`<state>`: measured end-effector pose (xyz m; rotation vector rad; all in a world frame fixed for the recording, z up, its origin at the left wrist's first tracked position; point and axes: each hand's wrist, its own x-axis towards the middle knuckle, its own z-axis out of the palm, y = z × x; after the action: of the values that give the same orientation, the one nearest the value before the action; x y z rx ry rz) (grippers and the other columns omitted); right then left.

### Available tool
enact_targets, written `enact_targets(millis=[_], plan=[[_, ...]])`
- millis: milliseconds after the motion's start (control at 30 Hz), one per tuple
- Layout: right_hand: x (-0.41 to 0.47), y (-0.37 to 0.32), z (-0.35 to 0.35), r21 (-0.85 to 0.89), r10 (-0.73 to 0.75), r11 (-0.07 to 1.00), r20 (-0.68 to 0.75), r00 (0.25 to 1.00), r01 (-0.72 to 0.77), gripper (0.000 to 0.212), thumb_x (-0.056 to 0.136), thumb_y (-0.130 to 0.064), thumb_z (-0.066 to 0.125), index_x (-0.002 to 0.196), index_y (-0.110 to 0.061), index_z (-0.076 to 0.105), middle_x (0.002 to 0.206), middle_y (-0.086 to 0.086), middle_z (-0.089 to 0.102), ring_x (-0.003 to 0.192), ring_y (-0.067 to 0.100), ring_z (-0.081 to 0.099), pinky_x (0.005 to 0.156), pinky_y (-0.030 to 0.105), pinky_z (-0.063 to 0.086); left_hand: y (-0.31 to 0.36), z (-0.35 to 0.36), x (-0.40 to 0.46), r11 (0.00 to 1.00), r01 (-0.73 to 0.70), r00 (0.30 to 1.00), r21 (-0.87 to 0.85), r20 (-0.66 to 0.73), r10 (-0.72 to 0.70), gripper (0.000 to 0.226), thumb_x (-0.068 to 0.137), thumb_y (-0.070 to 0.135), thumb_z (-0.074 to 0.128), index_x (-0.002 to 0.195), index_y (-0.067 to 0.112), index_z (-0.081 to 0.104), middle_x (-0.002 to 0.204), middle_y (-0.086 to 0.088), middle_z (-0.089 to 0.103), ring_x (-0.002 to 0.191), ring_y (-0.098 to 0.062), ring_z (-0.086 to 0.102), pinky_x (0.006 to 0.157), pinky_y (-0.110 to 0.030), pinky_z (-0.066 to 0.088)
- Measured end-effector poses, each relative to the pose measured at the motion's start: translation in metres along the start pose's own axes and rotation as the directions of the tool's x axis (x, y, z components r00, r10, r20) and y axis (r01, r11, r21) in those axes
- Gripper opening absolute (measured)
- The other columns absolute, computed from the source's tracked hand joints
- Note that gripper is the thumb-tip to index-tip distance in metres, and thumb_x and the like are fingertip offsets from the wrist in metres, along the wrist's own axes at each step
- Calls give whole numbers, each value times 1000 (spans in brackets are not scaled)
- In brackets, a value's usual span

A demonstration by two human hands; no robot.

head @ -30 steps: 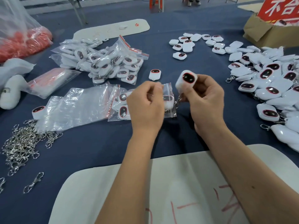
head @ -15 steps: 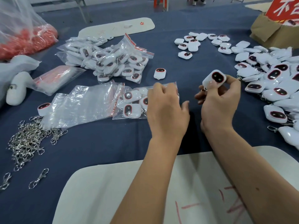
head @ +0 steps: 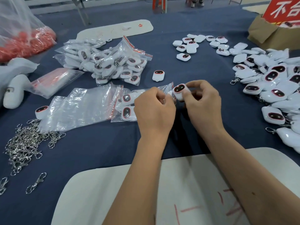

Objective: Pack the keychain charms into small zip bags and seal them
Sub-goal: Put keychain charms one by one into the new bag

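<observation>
The left hand [head: 155, 109] pinches the zip bag [head: 129, 105] mouth; the right hand [head: 203, 101] grips a charm [head: 180, 91], which could snag if the opening collapses.

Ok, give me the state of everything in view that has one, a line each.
Left hand: pinches the open zip bag's mouth.
Right hand: holds a charm.
Held charm: at the bag mouth, not yet inside.
Open zip bag: unsealed, charms inside.
Big bag of packed charms: lying on the table.
Empty zip bags: flat, unfilled.
</observation>
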<state>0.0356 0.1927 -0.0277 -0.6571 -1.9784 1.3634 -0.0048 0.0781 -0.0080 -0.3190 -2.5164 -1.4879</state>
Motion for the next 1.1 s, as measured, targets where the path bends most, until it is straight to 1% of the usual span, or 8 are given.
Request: enact_targets(millis=[233,500,600,700,833,933,1033,1100], plan=[[-4,-8,0,-150,-82,984,83,993,94,14,97,-28,71,104,-19,79,89,-8,77,87,6,72,86,30,56,4,0,-3,997,-79,993,-14,-87,77,16,86,10,65,69,10,65,67,2,65,70,-20,61,70,-40,48],[-5,-11,-9,-60,-210,964,430,878,260,32,97,-1,57,76,-20,71,65,-10,68,62,8,57,57,31,47,6,5,-11,897,-435,892,83,-93,441,13,90,0,66,78,4,64,79,-8,60,67,-25,51,60,-35,36],[-6,-10,-5,-99,-238,953,347,907,288,47,89,3,61,63,-36,57,57,-26,60,55,-4,53,55,10,39,4,6,-10,876,-479,872,51,-88,481,14,91,1,66,78,3,66,80,-7,61,67,-23,53,60,-36,40],[-8,-9,-2,-119,-279,943,227,933,311,49,86,2,62,57,-35,49,55,-26,57,53,-4,49,52,8,34,7,7,-12,866,-501,864,-11,-73,499,18,93,4,68,75,3,66,74,-6,61,66,-21,52,62,-34,41],[-5,-3,-4,7,-269,962,190,944,272,17,93,-4,67,83,-14,76,74,0,73,67,21,65,63,36,54,3,-8,3,932,-351,919,-96,-225,323,16,94,10,64,79,7,70,77,-4,67,72,-22,60,70,-39,47],[-8,-6,-1,42,-265,962,359,895,268,25,95,0,58,102,-12,80,92,25,71,88,48,64,79,60,55,-16,-28,21,990,-67,945,-123,-327,23,14,89,6,62,90,13,74,84,4,71,82,-16,65,82,-34,52],[-12,-8,2,-30,-239,959,450,861,282,46,95,5,53,118,-24,80,95,8,70,93,20,65,90,34,53,-30,-40,31,937,126,904,-325,-351,-244,21,88,2,60,87,19,72,86,1,73,85,-21,70,87,-44,56],[-11,-9,1,-103,-255,945,366,895,311,39,90,9,49,102,-12,80,85,7,65,85,15,58,80,29,48,-29,-43,33,904,123,884,-409,-369,-287,24,86,2,56,83,22,69,87,-6,73,85,-32,70,82,-55,57]])
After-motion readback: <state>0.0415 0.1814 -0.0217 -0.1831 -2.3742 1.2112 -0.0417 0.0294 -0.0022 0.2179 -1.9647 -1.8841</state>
